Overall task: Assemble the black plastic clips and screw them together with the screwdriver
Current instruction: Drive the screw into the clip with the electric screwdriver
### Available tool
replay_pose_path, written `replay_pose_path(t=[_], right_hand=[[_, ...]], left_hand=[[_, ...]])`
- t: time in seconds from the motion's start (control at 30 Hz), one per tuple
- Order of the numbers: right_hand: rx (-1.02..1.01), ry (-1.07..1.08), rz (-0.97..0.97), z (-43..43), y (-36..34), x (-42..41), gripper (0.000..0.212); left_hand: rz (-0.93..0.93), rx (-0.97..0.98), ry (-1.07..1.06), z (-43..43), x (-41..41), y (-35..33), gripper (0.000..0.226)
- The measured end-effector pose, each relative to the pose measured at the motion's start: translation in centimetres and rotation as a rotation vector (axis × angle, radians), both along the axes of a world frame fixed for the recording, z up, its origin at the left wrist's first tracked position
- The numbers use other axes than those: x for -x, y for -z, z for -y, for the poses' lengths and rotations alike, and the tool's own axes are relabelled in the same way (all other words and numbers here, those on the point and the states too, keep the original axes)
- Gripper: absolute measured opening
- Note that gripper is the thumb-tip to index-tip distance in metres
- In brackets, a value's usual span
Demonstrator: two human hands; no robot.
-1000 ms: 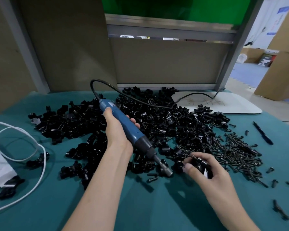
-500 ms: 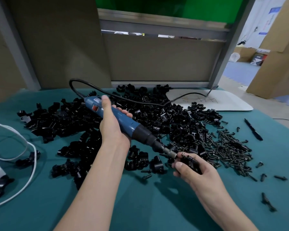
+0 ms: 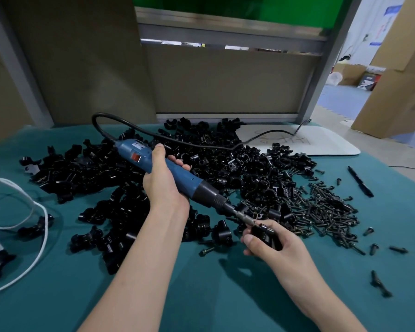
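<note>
Bare teal tablecloth (image 3: 201,295) at 6 o'clock gives open passage. The pile of black plastic clips (image 3: 237,168) blocks 9 through 12 o'clock, the screws (image 3: 321,207) fill 2 to 3 o'clock (strays dot the cloth beyond), and the screwdriver (image 3: 134,153) slants across the middle, its cable (image 3: 100,114) arching at 11. A white cord (image 3: 47,226) loops at 8 o'clock; the partition (image 3: 225,87) closes the far edge.

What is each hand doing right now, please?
Left hand: grips the blue screwdriver.
Right hand: holds a black clip at the screwdriver's tip.
</note>
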State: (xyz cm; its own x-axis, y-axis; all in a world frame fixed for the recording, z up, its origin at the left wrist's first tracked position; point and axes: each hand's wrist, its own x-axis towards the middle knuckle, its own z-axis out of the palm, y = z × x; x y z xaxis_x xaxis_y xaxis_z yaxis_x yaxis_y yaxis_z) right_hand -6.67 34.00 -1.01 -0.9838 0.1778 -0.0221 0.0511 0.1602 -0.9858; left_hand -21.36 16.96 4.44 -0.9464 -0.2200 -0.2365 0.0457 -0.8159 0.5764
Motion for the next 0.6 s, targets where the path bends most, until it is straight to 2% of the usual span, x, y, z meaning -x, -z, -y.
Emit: replay_pose_path(t=[0.13, 0.27, 0.4, 0.53, 0.6], right_hand=[[0.004, -0.006, -0.003, -0.08, 0.16, 0.1, 0.029], [0.048, -0.009, 0.011, -0.14, 0.22, -0.05, 0.027], [-0.027, 0.018, -0.027, -0.24, 0.19, -0.16, 0.029], [-0.095, 0.027, -0.038, -0.12, 0.42, -0.02, 0.013], [-0.127, 0.023, -0.048, -0.21, 0.56, 0.03, 0.015]], left_hand=[[0.023, -0.013, 0.005, -0.14, -0.21, 0.12, 0.021], [-0.032, -0.03, 0.029, -0.42, -0.34, -0.17, 0.017], [-0.043, -0.007, -0.009, -0.71, -0.39, -0.34, 0.018], [0.01, -0.019, -0.015, -0.52, -0.3, 0.07, 0.021], [0.034, -0.032, -0.022, -0.38, -0.21, 0.17, 0.023]])
